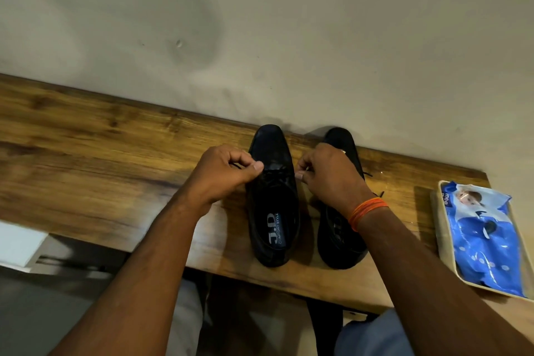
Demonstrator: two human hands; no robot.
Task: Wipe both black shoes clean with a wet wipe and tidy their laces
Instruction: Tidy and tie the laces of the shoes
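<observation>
Pinching the laces (274,173) of the left shoe (273,199), both hands work over its lace-up front in the head view. The left hand (224,173) has its fingers curled, with thumb and forefinger nipped together on a lace end at that shoe's left edge. The right hand (329,175) is curled as well, its thumb and fingertips pinched together at the shoe's right edge on what looks like the other lace end, though the lace itself is too thin and dark there to make out clearly. An orange thread band (367,212) wraps the right wrist.

Between the two hands the left shoe stands upright on the wooden counter (86,147), toe toward the wall (260,23), with a printed insole label showing inside its opening. Under the right hand and wrist stands the right shoe (341,243), just beside the first and pointing the same way; a loose lace end (368,174) sticks out past the back of that hand.

Well to the right of the right hand, a blue pack of wipes (485,240) lies in a pale tray (445,254) near the counter's end.
</observation>
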